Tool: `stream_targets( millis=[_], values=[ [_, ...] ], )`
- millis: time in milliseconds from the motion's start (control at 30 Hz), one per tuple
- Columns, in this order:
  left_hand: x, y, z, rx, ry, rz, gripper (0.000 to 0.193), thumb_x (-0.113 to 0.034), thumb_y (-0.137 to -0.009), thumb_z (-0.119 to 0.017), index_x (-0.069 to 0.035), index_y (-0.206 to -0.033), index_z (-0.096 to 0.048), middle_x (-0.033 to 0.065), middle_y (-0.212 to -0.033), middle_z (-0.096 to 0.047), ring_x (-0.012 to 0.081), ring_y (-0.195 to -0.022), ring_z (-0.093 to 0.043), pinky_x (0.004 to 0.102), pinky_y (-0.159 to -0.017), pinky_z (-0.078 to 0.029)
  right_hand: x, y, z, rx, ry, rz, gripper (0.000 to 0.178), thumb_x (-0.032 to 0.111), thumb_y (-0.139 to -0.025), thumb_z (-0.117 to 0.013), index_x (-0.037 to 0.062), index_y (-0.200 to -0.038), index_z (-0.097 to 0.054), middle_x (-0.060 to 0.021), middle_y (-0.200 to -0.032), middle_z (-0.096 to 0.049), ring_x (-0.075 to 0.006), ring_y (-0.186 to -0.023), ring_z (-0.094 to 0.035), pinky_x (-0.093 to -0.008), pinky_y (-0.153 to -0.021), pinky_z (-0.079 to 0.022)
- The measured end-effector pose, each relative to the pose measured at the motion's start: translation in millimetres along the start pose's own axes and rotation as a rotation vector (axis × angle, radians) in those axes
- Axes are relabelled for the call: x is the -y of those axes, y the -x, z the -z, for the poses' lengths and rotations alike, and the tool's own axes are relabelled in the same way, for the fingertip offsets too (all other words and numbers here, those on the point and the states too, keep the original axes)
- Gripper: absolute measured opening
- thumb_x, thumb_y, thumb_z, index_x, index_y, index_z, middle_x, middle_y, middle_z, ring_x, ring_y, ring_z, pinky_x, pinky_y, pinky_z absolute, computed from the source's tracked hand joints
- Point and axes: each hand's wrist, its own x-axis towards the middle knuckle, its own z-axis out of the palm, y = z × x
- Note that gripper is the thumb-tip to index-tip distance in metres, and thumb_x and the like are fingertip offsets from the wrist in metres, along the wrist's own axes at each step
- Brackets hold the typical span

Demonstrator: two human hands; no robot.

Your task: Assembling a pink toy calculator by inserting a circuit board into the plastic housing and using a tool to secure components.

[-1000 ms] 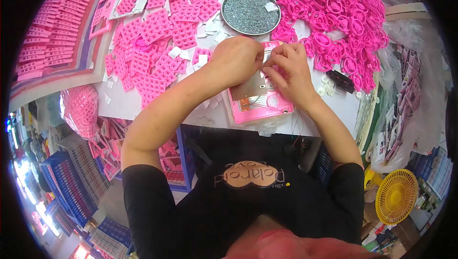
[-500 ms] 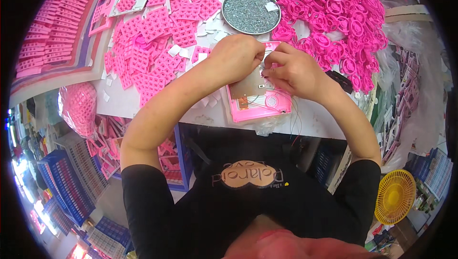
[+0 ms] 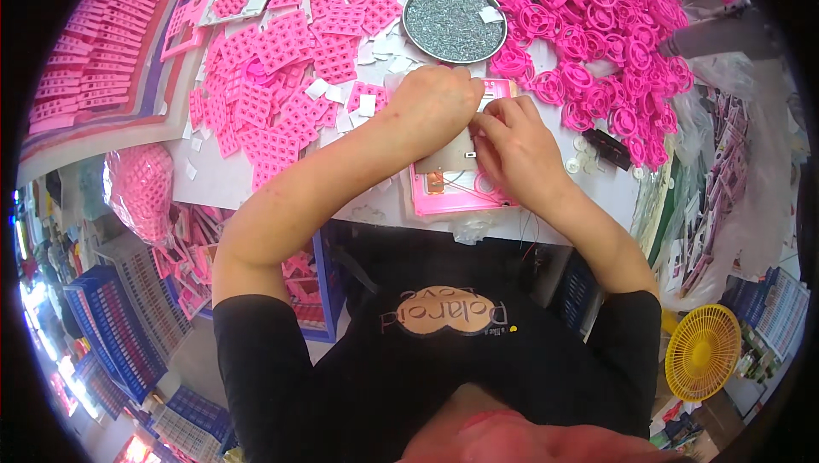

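Note:
A shallow pink plastic casing (image 3: 452, 203) lies at the front edge of the table, with a brownish flat board (image 3: 444, 160) set inside it. A copper-coloured patch (image 3: 436, 181) and a round ring opening show at its near end. My left hand (image 3: 439, 104) is closed over the far left part of the casing, its fingertips mostly hidden. My right hand (image 3: 519, 145) is bent over the casing's right side with thumb and forefinger pinched together near the left hand's fingers. Whatever lies between either hand's fingers is too small or covered to make out.
Beyond the hands stands a round dish (image 3: 454, 21) of small metal screws. Pink keypad-like pieces (image 3: 281, 45) pile up at left, pink ring-shaped parts (image 3: 597, 45) at right. Near the right forearm lie a black part (image 3: 607, 149) and small white discs (image 3: 583, 158). A yellow basket (image 3: 702, 352) is at lower right.
My right hand has shifted slightly, its fingers drawing closer to my left hand, and the right forearm has swung inward, uncovering the white discs. My left hand stays over the casing.

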Motion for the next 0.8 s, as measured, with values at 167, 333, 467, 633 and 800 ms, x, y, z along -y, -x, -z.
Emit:
stream_targets(
  millis=[167, 333, 467, 633, 800],
  values=[
    [9, -3, -1, -0.004, 0.07, -0.027, 0.014, -0.01, -0.086, -0.063, -0.002, -0.097, -0.066, 0.0136, -0.092, -0.067, 0.032, -0.087, -0.07, 0.0435, -0.075, -0.056, 2, 3, 4, 0.003, -0.062, -0.031, 0.025, 0.007, -0.079, -0.071, 0.0016, -0.104, -0.069, -0.0133, -0.107, -0.058, -0.0342, -0.098, -0.056, -0.0433, -0.081, -0.052],
    [28, 10, 14, -0.423, 0.395, 0.146, 0.024, -0.02, -0.089, -0.067, 0.0, -0.101, -0.07, 0.0147, -0.094, -0.071, 0.0301, -0.083, -0.069, 0.0429, -0.075, -0.054, 1, 0, 2, 0.044, 0.008, -0.015, 0.026, 0.006, -0.077, -0.071, 0.0012, -0.103, -0.068, -0.013, -0.109, -0.057, -0.0339, -0.099, -0.056, -0.043, -0.081, -0.052],
    [47, 35, 17, -0.287, 0.201, 0.477, 0.028, -0.029, -0.086, -0.073, -0.004, -0.098, -0.074, 0.0131, -0.092, -0.072, 0.0282, -0.082, -0.069, 0.0412, -0.073, -0.053, -5, 1, 5, 0.065, -0.071, -0.013, 0.027, 0.006, -0.077, -0.071, 0.0014, -0.103, -0.068, -0.0112, -0.108, -0.058, -0.0325, -0.1, -0.056, -0.041, -0.082, -0.053],
    [38, 37, -11, -0.439, 0.321, 0.359, 0.023, -0.037, -0.081, -0.076, -0.016, -0.09, -0.079, 0.003, -0.094, -0.07, 0.0248, -0.097, -0.063, 0.0478, -0.088, -0.037, -5, 1, 10, 0.072, -0.099, -0.004, 0.028, 0.011, -0.079, -0.069, 0.0024, -0.106, -0.069, -0.0102, -0.102, -0.06, -0.0313, -0.098, -0.058, -0.0413, -0.079, -0.053],
    [26, 28, -23, -0.554, 0.362, 0.321, 0.018, -0.032, -0.08, -0.078, -0.016, -0.087, -0.077, -0.0001, -0.094, -0.07, 0.0219, -0.1, -0.061, 0.0481, -0.092, -0.032, -16, -27, 14, 0.014, -0.233, -0.104, 0.029, 0.019, -0.085, -0.069, 0.0023, -0.109, -0.071, -0.0111, -0.093, -0.067, -0.0286, -0.085, -0.066, -0.0393, -0.076, -0.054]
  ],
)
